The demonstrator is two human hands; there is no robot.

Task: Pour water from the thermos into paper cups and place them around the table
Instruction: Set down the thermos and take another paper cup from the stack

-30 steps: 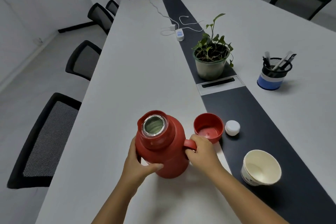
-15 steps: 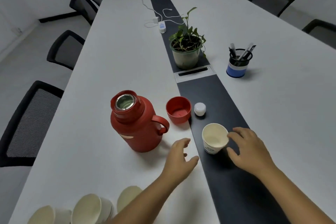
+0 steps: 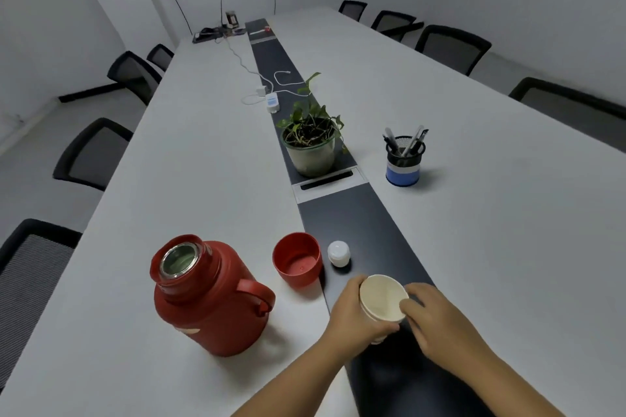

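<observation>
A red thermos (image 3: pixel 210 298) stands upright on the white table (image 3: pixel 210 159), its mouth uncovered and its handle turned right. Its red lid cup (image 3: pixel 297 259) sits open side up just right of it, with a small white stopper (image 3: pixel 338 252) beside that on the dark centre strip. A white paper cup (image 3: pixel 382 300) is over the strip near me. My left hand (image 3: pixel 355 318) grips the cup from the left, fingers curled round its wall. My right hand (image 3: pixel 437 325) holds it from the right, thumb at the rim.
A potted plant (image 3: pixel 311 142) stands on the dark strip (image 3: pixel 352 213) farther back, a blue pen holder (image 3: pixel 404 159) to its right. White cables and a power adapter (image 3: pixel 272 101) lie beyond. Black chairs (image 3: pixel 91 152) line both long sides of the table.
Both hands let go of the thermos and moved right to the paper cup. They now hold it between them. My view has lifted, so the stacked cups at the near edge are out of frame.
</observation>
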